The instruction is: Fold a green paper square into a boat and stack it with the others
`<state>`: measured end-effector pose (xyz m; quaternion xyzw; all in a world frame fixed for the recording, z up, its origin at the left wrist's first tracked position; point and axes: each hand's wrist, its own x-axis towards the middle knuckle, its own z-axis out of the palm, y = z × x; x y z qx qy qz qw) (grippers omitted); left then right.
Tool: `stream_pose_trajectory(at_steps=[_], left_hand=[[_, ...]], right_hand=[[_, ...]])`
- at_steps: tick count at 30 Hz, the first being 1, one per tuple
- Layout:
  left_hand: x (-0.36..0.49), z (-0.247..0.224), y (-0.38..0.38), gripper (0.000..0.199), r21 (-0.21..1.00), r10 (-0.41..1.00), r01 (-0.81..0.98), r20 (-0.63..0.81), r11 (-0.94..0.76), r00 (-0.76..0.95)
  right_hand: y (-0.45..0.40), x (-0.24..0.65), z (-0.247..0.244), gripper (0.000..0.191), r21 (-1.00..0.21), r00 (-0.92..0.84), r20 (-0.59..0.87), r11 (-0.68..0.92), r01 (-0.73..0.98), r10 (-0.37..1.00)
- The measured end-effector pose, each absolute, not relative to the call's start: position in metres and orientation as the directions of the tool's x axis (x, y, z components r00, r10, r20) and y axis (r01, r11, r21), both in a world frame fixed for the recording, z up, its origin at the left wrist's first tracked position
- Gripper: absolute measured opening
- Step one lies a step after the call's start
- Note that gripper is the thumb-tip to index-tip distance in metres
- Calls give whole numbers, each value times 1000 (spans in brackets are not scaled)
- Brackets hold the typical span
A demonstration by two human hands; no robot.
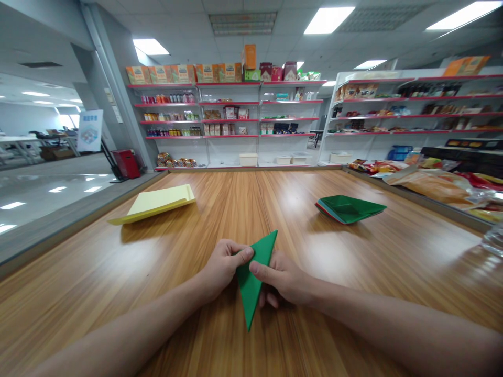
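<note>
A piece of green paper, folded into a narrow pointed shape, is held just above the table in front of me. One point is up at the right, another points down toward me. My left hand pinches its left edge, thumb on top and fingers behind. From the other side my right hand grips it, the thumb lying across the front face and the fingers partly hidden behind the paper. Beyond my right hand lies a stack of folded paper, green on top with red and light blue layers beneath.
Yellow paper sheets lie at the left of the wooden table. A clear plastic object sits at the right edge. Packaged snacks are heaped beyond the right rim. Stocked shelves stand behind the table.
</note>
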<state>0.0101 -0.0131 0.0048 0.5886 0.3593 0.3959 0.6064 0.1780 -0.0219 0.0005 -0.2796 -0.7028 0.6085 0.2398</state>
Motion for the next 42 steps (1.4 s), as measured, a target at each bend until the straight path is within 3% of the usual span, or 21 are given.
stream_pose_trajectory(at_steps=[4, 10, 17, 21, 28, 42], left_hand=[[8, 0, -9, 53, 999, 932, -46, 22, -5, 361], [8, -1, -9, 53, 998, 930, -57, 6, 16, 368], [10, 0, -10, 50, 992, 951, -123, 2, 37, 308], [11, -1, -10, 51, 990, 947, -135, -2, 48, 321], [11, -3, -5, 51, 980, 984, -193, -4, 39, 176], [11, -5, 0, 50, 940, 995, -335, -37, 67, 97]], right_hand=[[-26, 179, 5, 72, -964, -734, -48, 161, 211, 678], [-25, 181, 5, 70, -959, -732, -40, 180, 219, 680], [-26, 181, 11, 59, -918, -735, -67, 246, 311, 675], [-26, 183, 11, 59, -897, -747, -29, 312, 313, 664], [-26, 180, 9, 55, -880, -743, -17, 344, 329, 669], [-27, 179, 12, 52, -868, -725, -25, 345, 358, 689]])
